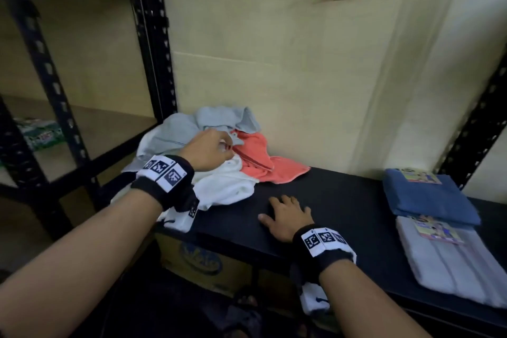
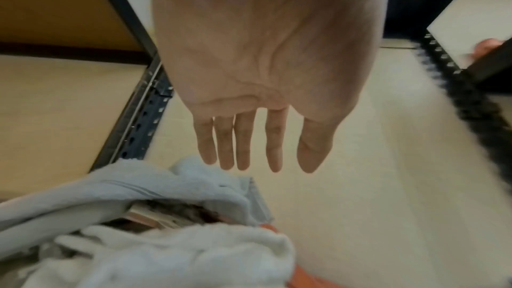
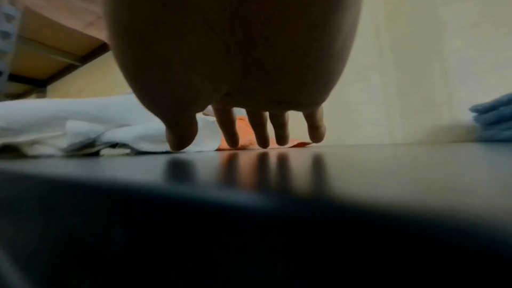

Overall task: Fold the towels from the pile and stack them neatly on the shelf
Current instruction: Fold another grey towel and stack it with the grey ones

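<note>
Clearly nearer, the left hand point(image 1: 208, 149) hovers with straight, empty fingers point(image 2: 243, 139) just above the towel pile point(image 1: 208, 156) at the black shelf's point(image 1: 343, 200) left end, while the right hand point(image 1: 288, 217) lies flat beside it.

A loose pile of towels point(image 1: 211, 156) sits at the centre left of the head view, on the dark shelf point(image 1: 329, 195) against the wall. A crumpled pale grey towel point(image 1: 175, 134) lies on top at the back, a white towel point(image 1: 227, 184) bunches at the front, and a coral towel point(image 1: 263, 162) spreads flat to the right. At the far right lie a folded blue towel point(image 1: 428, 197) and, nearer, a folded white towel point(image 1: 450, 263).
</note>
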